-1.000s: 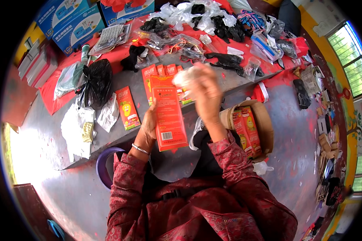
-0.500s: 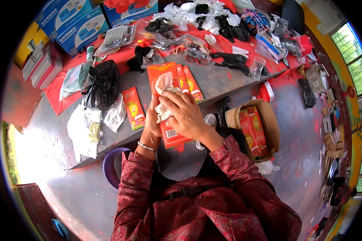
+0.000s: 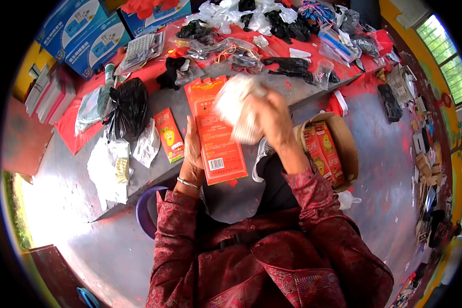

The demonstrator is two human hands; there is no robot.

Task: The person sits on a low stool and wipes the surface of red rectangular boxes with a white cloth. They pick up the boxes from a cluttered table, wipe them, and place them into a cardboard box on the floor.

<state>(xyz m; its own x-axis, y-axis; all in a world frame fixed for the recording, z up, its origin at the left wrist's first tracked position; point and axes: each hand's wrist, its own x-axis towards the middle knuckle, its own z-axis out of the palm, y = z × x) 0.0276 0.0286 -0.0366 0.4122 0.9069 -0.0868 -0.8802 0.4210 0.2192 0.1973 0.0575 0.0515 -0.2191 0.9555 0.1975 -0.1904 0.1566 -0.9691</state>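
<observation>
A grey table point(image 3: 69, 159), partly draped in red fabric point(image 3: 69, 131), is spanning the view, with plastic bags point(image 3: 277, 23) cluttering its far side. The left hand point(image 3: 192, 146) is holding a red packet point(image 3: 218, 138) by its left edge at the table's near edge, fingers nearly straight. The right hand point(image 3: 272, 120), blurred, is curling around a whitish cloth point(image 3: 238, 108) at the packet's upper right; whether the cloth is touching it cannot be told. An open cardboard box point(image 3: 350, 149) is containing similar packets point(image 3: 323, 154).

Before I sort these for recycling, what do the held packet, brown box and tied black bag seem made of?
Packet: smooth, probably thin card, given crisp, straight edges. Box: matte, likely cardboard, with brown walls. Bag: glossy, apparently thin plastic, with shiny creases.
</observation>
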